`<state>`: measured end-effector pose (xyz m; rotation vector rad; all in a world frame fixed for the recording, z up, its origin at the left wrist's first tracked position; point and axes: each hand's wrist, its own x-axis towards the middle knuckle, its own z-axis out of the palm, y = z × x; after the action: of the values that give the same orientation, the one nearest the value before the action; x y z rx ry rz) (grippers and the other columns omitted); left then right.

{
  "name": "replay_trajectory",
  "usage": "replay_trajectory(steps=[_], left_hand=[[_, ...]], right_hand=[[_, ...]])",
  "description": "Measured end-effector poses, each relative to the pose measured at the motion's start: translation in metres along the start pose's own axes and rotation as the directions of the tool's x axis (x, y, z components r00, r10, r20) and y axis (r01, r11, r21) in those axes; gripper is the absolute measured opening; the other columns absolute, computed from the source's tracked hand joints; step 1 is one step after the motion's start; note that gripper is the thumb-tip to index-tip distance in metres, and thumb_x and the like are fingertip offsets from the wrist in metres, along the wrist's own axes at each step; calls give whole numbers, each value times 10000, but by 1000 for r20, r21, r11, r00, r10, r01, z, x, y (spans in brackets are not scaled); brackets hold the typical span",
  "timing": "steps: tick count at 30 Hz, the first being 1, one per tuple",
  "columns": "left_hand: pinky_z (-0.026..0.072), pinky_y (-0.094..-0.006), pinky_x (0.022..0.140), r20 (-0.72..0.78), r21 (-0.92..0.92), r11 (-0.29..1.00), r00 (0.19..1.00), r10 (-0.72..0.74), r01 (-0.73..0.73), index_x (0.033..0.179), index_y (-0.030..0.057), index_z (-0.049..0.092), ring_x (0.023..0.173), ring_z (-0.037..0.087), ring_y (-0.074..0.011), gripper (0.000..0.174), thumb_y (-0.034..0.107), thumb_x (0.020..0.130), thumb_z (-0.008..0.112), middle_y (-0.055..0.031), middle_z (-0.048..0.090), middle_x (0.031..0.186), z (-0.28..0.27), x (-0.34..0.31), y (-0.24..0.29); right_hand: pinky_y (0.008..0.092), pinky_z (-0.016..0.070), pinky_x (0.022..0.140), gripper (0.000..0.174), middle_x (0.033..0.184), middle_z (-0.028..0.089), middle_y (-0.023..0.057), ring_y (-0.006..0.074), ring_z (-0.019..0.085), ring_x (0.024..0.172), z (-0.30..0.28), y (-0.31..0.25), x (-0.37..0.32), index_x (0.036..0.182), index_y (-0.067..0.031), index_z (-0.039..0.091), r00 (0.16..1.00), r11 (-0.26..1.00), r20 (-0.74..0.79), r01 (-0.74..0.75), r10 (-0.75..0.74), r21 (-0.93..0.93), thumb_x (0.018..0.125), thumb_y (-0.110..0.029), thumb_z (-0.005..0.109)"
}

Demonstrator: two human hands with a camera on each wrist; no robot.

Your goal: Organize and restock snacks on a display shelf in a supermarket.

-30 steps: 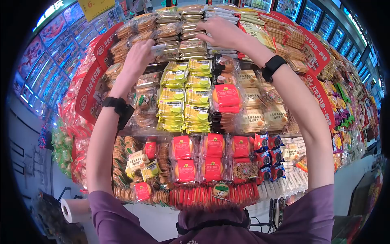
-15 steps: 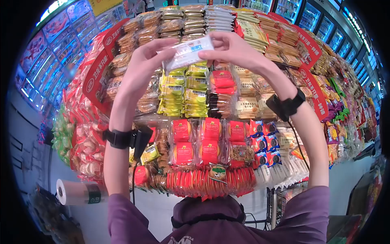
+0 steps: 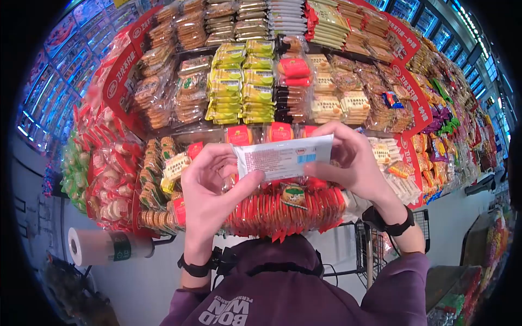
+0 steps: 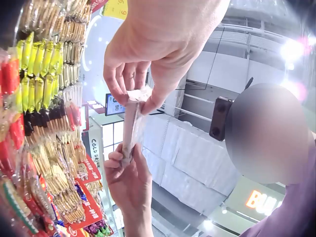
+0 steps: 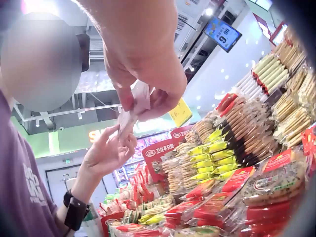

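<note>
A flat white snack packet [image 3: 285, 155] with small red print and a blue barcode is held up before the person, its printed side toward the head camera. The left hand [image 3: 211, 187] pinches its left end, the thumb on the printed face. At the right end, the right hand [image 3: 353, 163] grips it with the thumb below the barcode and the fingers behind. In the left wrist view the packet [image 4: 133, 126] appears nearly edge-on between both hands. The right wrist view shows its crimped end [image 5: 140, 96] between the right thumb and fingers.
A stepped display of packaged snacks spreads ahead, with yellow packets [image 3: 225, 89] in the middle and red-wrapped biscuits [image 3: 283, 212] along the front. Red curved sign strips [image 3: 119, 76] edge it. A roll of plastic bags [image 3: 111, 245] sits at lower left, a wire cart [image 3: 370, 250] at lower right.
Both hands have come back from the upper rows toward the body. The white packet, in both hands half a second ago, is now lower and nearer, over the front rows.
</note>
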<state>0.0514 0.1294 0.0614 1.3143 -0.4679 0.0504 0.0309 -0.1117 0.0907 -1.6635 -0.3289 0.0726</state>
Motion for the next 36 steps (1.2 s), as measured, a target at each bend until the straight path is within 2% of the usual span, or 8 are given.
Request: replay_trajectory(steps=[1,4,5,8,19,28,34,36], left_hand=[[503,-301,890,53,41,997,996,67,-69,1047,-37,598,981,632,-165,308,-81,770,726,-131,648,1057,-5,-4,-9],[483,-337,926,107,151,972,981,163,-178,911,21,654,1077,600,-209,269,-83,676,735,-139,641,1126,-9,-12,-22],[483,-337,923,113,219,945,968,223,-243,890,30,663,1094,592,-216,272,-77,651,738,-139,639,1141,-11,-11,-28],[494,-341,895,76,303,907,957,281,-291,825,50,686,1137,568,-238,269,-66,587,732,-148,611,1217,-9,-18,-38],[504,-361,897,15,268,923,960,281,-275,844,43,679,1164,560,-264,295,-123,602,714,-173,566,1269,-1,-31,-60],[510,-360,900,-21,266,923,956,293,-277,858,60,685,1182,553,-283,314,-112,603,747,-169,561,1281,13,-29,-62],[456,-410,958,194,667,576,856,479,-473,867,90,702,1164,549,-329,332,-23,566,785,-154,586,1257,30,-29,-56],[435,-423,972,213,668,560,847,488,-490,872,106,717,1158,547,-331,328,13,566,787,-133,599,1242,46,-30,-49]], right_hand=[[321,503,810,310,989,696,59,146,646,900,9,4,-9,1012,-45,620,991,984,-105,70,-87,-162,746,13,769],[348,481,857,305,1045,690,76,212,643,947,8,25,-19,904,-62,665,874,757,29,436,-484,-487,640,30,788],[381,446,908,305,1120,674,87,271,607,1033,14,28,-26,836,-99,690,851,695,-26,410,-525,-591,570,-10,810],[402,430,927,285,1176,658,78,281,571,1104,25,39,-34,823,-137,701,765,564,-90,384,-638,-731,581,-57,829],[426,424,950,310,1214,638,119,310,545,1142,34,68,-41,806,-161,716,703,593,-245,304,-668,-745,539,-76,850],[403,398,933,339,1144,647,92,286,547,1080,28,81,-44,833,-167,733,735,692,-359,204,-576,-692,542,0,784],[389,397,891,379,1118,629,44,266,528,1042,14,88,-45,902,-183,729,676,521,-334,87,-657,-849,578,10,766],[389,398,876,392,1097,628,37,257,534,1026,9,90,-50,922,-177,721,679,564,-372,76,-633,-822,579,4,774]])
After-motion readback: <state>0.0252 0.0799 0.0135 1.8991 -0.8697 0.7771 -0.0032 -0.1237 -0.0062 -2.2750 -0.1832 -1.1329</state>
